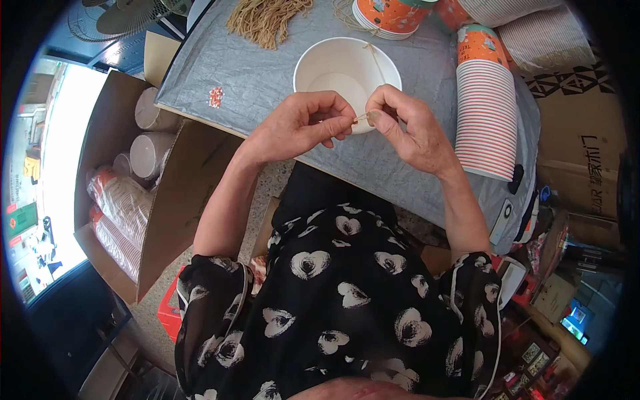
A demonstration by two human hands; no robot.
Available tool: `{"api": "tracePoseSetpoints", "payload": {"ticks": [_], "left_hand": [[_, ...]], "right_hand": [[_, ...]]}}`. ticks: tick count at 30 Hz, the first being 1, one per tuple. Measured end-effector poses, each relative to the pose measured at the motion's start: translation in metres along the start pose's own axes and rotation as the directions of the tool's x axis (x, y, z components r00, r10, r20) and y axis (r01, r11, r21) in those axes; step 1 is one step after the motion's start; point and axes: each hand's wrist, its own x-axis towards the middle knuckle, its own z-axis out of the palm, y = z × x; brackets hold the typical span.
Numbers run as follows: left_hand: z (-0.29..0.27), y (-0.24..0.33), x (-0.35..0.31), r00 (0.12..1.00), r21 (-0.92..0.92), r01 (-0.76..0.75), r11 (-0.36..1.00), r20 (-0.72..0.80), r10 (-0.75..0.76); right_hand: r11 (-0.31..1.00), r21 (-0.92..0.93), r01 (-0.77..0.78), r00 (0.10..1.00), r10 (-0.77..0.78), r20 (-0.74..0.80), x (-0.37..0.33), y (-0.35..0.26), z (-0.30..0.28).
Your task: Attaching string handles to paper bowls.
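A white paper bucket (320, 67) stands on the grey-covered table in front of me, its mouth facing up. A thin tan string (377, 63) runs from its far rim, across the opening, toward my hands. My left hand (303, 127) is closed in a pinch on the string at the bucket's near rim. Beside it my right hand (415, 133) pinches the same string between thumb and forefinger. A short stretch of string spans the gap between the two pinches. Whether the string passes through the near rim cannot be made out.
A bundle of tan strings (267, 23) and small red-and-white bits (215, 97) lie on the table. Nested paper buckets (485, 120) lie to the right, near a phone (502, 223). An orange bucket (393, 15) stands behind. A cardboard box (163, 207) holds wrapped stacks at left.
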Motion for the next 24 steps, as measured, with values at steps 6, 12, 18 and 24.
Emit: {"api": "tracePoseSetpoints", "payload": {"ticks": [6, 12, 18, 24], "left_hand": [[0.012, -0.005, 0.002, 0.990, 0.009, -0.012, 1.000, -0.140, 0.014], [0.028, -0.013, 0.004, 0.955, 0.082, -0.040, 0.996, -0.289, 0.062], [0.035, -0.015, 0.009, 0.929, 0.044, -0.090, 0.995, -0.356, 0.100], [0.038, -0.023, 0.015, 0.932, 0.084, -0.136, 0.987, -0.327, 0.156]], "right_hand": [[0.979, 0.186, -0.088, 0.991, 0.106, -0.087, 0.000, 0.010, 0.007], [0.920, 0.357, -0.165, 0.969, 0.218, -0.114, 0.004, 0.013, 0.010], [0.870, 0.439, -0.224, 0.949, 0.297, -0.102, 0.003, 0.015, 0.005], [0.813, 0.513, -0.275, 0.929, 0.363, -0.078, 0.000, 0.024, -0.002]]}}
